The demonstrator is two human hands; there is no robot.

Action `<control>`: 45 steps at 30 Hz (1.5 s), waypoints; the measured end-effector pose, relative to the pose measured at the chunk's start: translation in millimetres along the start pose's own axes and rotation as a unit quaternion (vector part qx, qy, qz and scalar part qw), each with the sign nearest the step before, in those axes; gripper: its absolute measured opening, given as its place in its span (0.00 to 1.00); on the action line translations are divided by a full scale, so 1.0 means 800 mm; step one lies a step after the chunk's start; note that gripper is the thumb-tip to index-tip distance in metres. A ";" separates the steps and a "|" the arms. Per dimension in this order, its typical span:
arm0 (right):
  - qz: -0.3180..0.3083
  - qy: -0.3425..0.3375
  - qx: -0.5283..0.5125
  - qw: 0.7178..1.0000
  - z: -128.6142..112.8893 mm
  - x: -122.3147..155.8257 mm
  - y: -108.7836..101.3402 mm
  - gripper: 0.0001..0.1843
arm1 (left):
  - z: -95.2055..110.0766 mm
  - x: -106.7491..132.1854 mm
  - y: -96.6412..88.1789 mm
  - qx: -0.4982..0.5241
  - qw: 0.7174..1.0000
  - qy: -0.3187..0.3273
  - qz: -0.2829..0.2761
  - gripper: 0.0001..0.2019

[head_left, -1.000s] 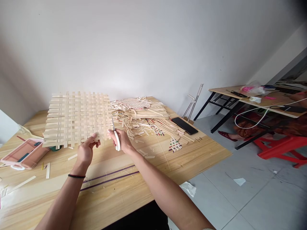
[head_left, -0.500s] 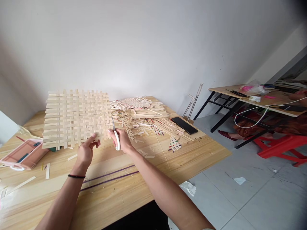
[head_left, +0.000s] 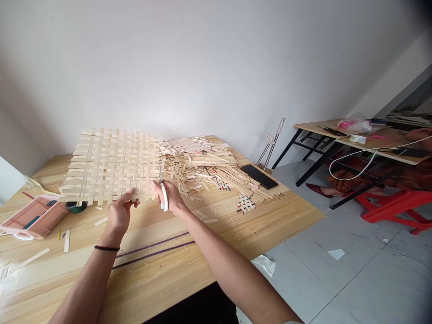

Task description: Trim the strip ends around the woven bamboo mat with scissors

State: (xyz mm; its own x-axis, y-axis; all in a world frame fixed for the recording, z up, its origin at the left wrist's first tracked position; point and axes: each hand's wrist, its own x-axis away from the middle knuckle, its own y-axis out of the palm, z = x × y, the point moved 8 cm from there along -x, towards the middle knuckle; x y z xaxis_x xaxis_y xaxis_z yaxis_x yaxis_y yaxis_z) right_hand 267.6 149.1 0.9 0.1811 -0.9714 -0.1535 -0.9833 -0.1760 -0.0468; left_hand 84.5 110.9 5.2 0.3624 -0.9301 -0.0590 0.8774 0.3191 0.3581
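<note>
A pale woven mat (head_left: 111, 166) of flat bamboo-like strips is held up, tilted, over the left part of the table. My left hand (head_left: 121, 209) pinches its lower edge between thumb and fingers. White-handled scissors (head_left: 164, 198) are in my right hand (head_left: 173, 198), their blades pointing up beside the mat's right edge. My right thumb is near the mat's lower right corner; whether it touches the mat I cannot tell. Strip ends stick out unevenly along the mat's sides.
Loose strips and offcuts (head_left: 202, 162) lie in a heap behind, with a black phone (head_left: 259, 176) and a small coloured woven piece (head_left: 246, 203). A pink basket (head_left: 37, 216) and green tape roll (head_left: 77, 207) are left. A person's foot (head_left: 320, 191) shows under another table (head_left: 388, 144).
The mat has tipped and shifted: its top edge leans further back and right, uncovering the green roll. Both hands keep their hold almost in place.
</note>
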 end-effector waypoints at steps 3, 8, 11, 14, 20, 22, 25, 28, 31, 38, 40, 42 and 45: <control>-0.012 0.005 -0.029 0.999 0.001 0.001 0.003 0.28 | 0.001 -0.004 -0.007 0.011 1.000 0.009 0.023 0.06; -0.011 0.011 -0.048 0.999 0.004 0.000 0.004 0.28 | 0.002 -0.006 -0.012 0.021 0.999 0.018 0.044 0.06; -0.005 0.024 -0.051 0.998 0.005 -0.001 0.003 0.28 | 0.001 -0.004 -0.009 0.021 0.999 0.016 0.038 0.06; -0.001 0.037 -0.051 0.998 0.006 -0.001 0.002 0.26 | -0.002 -0.003 -0.008 0.019 0.999 0.010 0.030 0.06; 0.002 0.047 -0.058 0.997 0.010 -0.002 0.002 0.24 | -0.004 -0.005 -0.009 0.017 0.999 0.005 0.031 0.05; -0.002 0.045 -0.061 0.997 0.011 -0.002 0.002 0.25 | -0.004 -0.006 -0.009 0.016 0.999 0.004 0.032 0.05; -0.002 0.042 -0.056 0.998 0.012 -0.002 0.002 0.26 | -0.005 -0.006 -0.010 0.015 0.999 0.003 0.035 0.05; 0.005 0.039 -0.059 0.997 0.011 -0.002 0.001 0.26 | -0.006 -0.006 -0.011 0.015 0.999 0.000 0.036 0.05; 0.005 0.036 -0.056 0.998 0.010 -0.002 0.001 0.26 | -0.006 -0.006 -0.010 0.016 0.999 -0.001 0.036 0.05; 0.014 0.031 -0.034 0.999 0.008 -0.002 0.000 0.28 | -0.008 -0.006 -0.009 0.015 0.999 0.000 0.038 0.06; 0.019 0.021 -0.030 0.999 0.004 -0.001 -0.001 0.28 | -0.008 -0.006 -0.009 0.016 0.999 -0.001 0.038 0.06; 0.023 0.009 -0.025 0.999 -0.001 0.001 -0.002 0.28 | -0.009 -0.006 -0.009 0.017 0.999 -0.002 0.038 0.07; 0.026 0.003 -0.024 0.999 -0.006 0.003 -0.002 0.28 | -0.009 -0.006 -0.008 0.018 0.999 -0.004 0.038 0.06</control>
State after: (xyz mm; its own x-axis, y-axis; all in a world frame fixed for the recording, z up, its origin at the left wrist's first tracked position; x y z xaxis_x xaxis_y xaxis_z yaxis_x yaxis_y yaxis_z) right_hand 269.8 146.6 5.1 0.1303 -0.9803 -0.1483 -0.9911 -0.1329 0.0078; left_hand 79.3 114.5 -3.8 0.4243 -0.9052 -0.0235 0.8362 0.3817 0.3938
